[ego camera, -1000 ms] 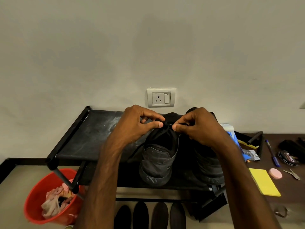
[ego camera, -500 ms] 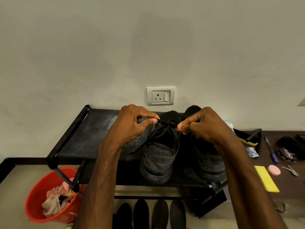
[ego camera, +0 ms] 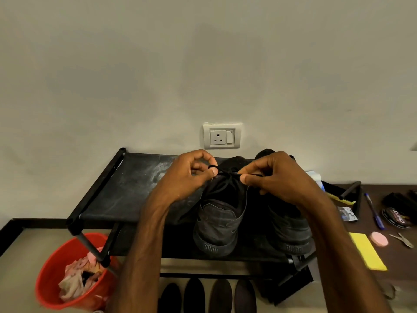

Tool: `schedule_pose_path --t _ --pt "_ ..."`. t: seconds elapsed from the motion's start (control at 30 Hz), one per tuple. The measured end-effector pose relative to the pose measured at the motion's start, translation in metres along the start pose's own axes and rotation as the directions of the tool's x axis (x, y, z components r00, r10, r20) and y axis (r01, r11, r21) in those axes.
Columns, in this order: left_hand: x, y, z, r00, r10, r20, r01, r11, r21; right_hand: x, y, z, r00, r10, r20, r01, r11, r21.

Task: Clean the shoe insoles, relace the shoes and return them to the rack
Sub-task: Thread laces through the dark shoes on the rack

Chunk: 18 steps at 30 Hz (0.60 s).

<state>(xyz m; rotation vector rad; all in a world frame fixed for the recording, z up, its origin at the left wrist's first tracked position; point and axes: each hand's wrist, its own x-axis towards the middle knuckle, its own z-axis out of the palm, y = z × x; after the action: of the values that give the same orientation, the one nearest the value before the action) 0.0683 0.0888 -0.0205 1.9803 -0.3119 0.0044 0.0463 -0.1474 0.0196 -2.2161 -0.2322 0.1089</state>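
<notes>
- The step in hand is tying the lace [ego camera: 228, 175] on the shoe [ego camera: 217, 222]. I think the knot is being pulled tight.
- The left hand [ego camera: 185, 179] pinches one bit of lace between thumb and first finger. A small loop sits over that fingertip.
- The right hand [ego camera: 282, 179] pinches the other bit the same way. Its other fingers are curled in.
- The shoe stands on the top shelf of the rack [ego camera: 135, 188], with its heel toward the person. The other shoe [ego camera: 291, 227] is just beside it on the right.
- I cannot tell if the other shoe is laced. The right hand hides its top.
- Next, I think both hands must pull apart evenly, so the bow goes snug and no loop slips out. Then they should let go softly.
- Four dark insoles [ego camera: 194, 294] lie in a row on the floor, under the rack. They are not in the shoes, so that job looks not done yet.
- The rack is black, with pale dusty marks on its shelf. It stands against a plain pale wall with a socket [ego camera: 222, 136].
- A red bucket [ego camera: 48, 288] with rags [ego camera: 72, 283] in it sits on the floor by the rack's left leg.
- A brown top [ego camera: 401, 263] on the right holds a brush [ego camera: 336, 193], a pen [ego camera: 374, 211], a tin [ego camera: 394, 219], a yellow pad [ego camera: 366, 254] and a pink round thing [ego camera: 379, 239].
</notes>
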Motion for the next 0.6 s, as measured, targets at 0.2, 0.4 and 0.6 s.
schedule_pose_path --t 0.2,0.4,0.6 --pt "-0.001 0.006 0.001 0.999 0.051 0.014 -0.049 0.991 -0.121 0.001 -0.006 0.012 0.998 0.033 -0.052 -0.034 0.999 -0.028" --pt "-0.001 0.012 0.000 0.991 0.129 -0.023 -0.128 0.992 0.014 -0.001 -0.004 0.006 0.994 0.090 -0.063 -0.095 0.993 -0.072" --pt "-0.001 0.012 -0.002 0.986 0.163 -0.035 -0.158 0.982 0.104 -0.002 -0.005 0.002 0.996 0.087 -0.016 -0.089 0.989 -0.116"
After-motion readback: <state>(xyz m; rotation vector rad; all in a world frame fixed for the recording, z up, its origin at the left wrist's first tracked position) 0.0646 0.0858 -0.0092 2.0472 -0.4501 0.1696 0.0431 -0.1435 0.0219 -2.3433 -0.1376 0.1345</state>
